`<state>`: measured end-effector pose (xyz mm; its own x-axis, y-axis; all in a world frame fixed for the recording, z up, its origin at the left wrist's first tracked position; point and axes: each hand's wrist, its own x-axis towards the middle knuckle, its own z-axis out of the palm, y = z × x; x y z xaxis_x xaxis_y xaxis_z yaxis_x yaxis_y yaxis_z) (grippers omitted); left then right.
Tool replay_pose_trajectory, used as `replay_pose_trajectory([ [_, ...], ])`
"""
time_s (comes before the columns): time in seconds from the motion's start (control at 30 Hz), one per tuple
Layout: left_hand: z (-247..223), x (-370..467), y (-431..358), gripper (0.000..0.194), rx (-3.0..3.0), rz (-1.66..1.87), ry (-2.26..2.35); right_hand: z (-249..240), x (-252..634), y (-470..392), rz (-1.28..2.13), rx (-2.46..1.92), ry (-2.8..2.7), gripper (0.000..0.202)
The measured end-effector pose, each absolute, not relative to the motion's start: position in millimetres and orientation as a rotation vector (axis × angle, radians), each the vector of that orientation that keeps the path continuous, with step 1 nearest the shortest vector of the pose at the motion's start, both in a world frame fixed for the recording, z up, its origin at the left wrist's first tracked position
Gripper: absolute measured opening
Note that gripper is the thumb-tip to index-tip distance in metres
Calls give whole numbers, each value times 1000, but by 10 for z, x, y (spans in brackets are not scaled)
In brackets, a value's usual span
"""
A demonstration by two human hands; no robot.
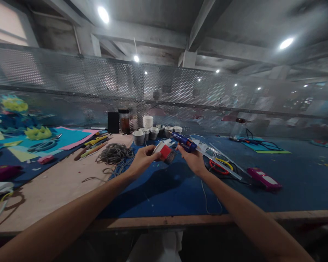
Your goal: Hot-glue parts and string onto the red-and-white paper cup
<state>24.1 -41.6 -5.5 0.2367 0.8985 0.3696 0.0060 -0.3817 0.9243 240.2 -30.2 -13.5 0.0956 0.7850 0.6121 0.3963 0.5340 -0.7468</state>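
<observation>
In the head view my left hand (144,159) is closed on a small paper cup (166,151), tilted on its side, with white and red surfaces and a grey band near one end. My right hand (193,158) grips a blue glue gun (183,140), its nozzle pointing up and left above the cup. A long clear glue stick (221,165) runs out of the gun's back toward the right. Behind my hands stand several small cups (138,137) covered in grey. A tangled heap of grey cord (115,153) lies left of my left hand.
A stack of white cups (148,122) and a dark-lidded jar (124,122) stand against the mesh panel (104,78). Left are scissors (46,145), knives (94,143) and coloured sheets (73,138). A purple device (264,179) and red-yellow cable loops (221,166) lie right.
</observation>
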Motion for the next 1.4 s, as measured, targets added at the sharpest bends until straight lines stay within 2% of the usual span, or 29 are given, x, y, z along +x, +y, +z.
replay_pose_trajectory([
  [0.33, -149, 213, -348, 32, 1578, 1280, 822, -135, 2363, -362, 458, -1038, -1558, 34],
  [0.63, -163, 191, -279, 27, 1380, 1390, 811, -177, 2343, -349, 439, -1040, -1589, 36],
  [0.8, -187, 150, -210, 39, 1290, 1358, 788, -184, 2355, -357, 443, -1066, -1610, 37],
  [1.07, -136, 206, -259, 27, 1239, 1333, 809, -223, 2361, -352, 404, -1064, -1600, 36],
  [1.4, -215, 136, -123, 30, 1295, 1516, 792, -211, 2353, -375, 468, -1042, -1625, 38],
])
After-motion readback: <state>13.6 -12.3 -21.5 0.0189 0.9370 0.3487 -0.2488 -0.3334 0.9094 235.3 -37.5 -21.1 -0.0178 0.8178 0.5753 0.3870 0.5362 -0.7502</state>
